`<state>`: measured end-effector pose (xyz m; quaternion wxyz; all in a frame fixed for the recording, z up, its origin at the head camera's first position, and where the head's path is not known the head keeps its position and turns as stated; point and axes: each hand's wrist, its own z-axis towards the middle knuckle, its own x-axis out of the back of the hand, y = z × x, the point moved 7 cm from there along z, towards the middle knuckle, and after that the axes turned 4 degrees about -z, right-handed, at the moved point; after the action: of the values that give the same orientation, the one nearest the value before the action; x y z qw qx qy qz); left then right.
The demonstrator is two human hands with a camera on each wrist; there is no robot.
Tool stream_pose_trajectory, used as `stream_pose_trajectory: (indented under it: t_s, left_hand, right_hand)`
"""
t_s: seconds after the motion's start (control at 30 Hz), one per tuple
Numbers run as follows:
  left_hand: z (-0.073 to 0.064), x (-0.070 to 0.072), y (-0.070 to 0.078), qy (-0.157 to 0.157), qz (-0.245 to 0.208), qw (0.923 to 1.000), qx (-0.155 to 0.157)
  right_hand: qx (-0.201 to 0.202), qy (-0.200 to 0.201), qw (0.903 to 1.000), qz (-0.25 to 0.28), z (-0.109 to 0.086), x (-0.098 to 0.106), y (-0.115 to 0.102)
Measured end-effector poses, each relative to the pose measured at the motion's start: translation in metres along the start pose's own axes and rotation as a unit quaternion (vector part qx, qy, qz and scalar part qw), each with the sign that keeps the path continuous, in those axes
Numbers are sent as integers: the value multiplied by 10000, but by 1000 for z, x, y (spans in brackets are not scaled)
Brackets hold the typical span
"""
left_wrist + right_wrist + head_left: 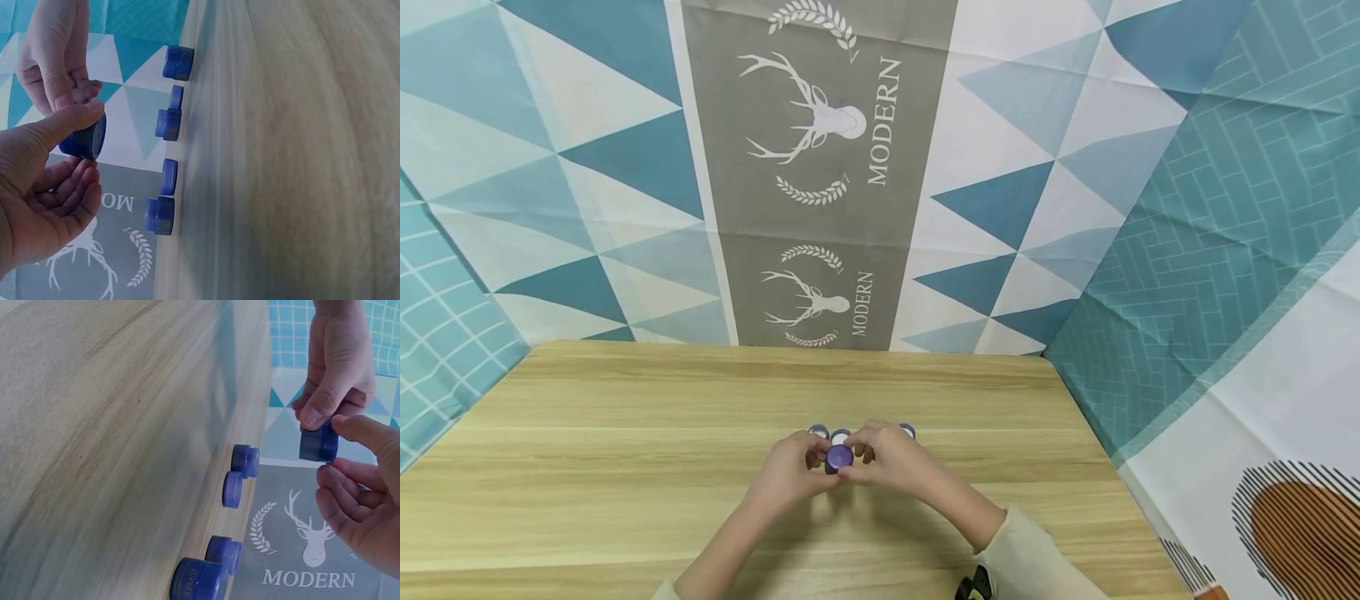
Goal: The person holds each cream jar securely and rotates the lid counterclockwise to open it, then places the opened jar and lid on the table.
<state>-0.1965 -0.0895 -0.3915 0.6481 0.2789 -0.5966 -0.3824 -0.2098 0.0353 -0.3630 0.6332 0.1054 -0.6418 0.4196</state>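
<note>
Both hands hold a small blue-purple cosmetic jar [839, 457] above the table, with its smooth round end towards the head camera. My left hand [790, 471] pinches it from the left, thumb on one side and fingers bent on the other. From the opposite side my right hand [891, 457] pinches the same jar [319, 442] between thumb and fingers. In the left wrist view, the thumbs lie close together on the jar [86, 139]. Whether its lid is fully seated cannot be told.
Behind the hands, an uncapped jar [160, 216] stands beside a loose lid [169, 177]. Another uncapped jar [167, 124] and lid [177, 98] follow. A capped jar [199, 580] marked AUPRES stands at the row's end. The wooden table [625, 500] meets patterned cloth behind.
</note>
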Motion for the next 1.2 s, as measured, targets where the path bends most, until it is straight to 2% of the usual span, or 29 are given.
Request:
stream_pose_trajectory:
  t_s: [0.13, 0.2, 0.33, 0.43, 0.73, 0.93, 1.2]
  left_hand:
    - [-1, -1, 0, -40, -57, 10000, -61]
    - [-1, -1, 0, -63, -70, 9999, -60]
    - [-1, -1, 0, -98, -105, 9999, 18]
    - [-1, -1, 0, -93, -104, 9999, 67]
    - [-1, -2, 0, -92, 39, 9999, -45]
    - [-1, -2, 1, -95, 82, 9999, -18]
    - [-1, -2, 1, -80, 56, 10000, -16]
  right_hand:
    - [161, -180, 9995, -187, 0, -2, -2]
    - [53, -212, 9997, -135, -1, -2, -1]
    - [-248, -6, 9996, 148, -1, 0, 4]
    - [-296, 163, 9993, 186, 0, 1, 5]
    - [9, -98, 9997, 224, 1, -1, -2]
    - [-355, -24, 9989, 318, -1, 1, 4]
    - [51, -255, 9997, 17, 0, 0, -2]
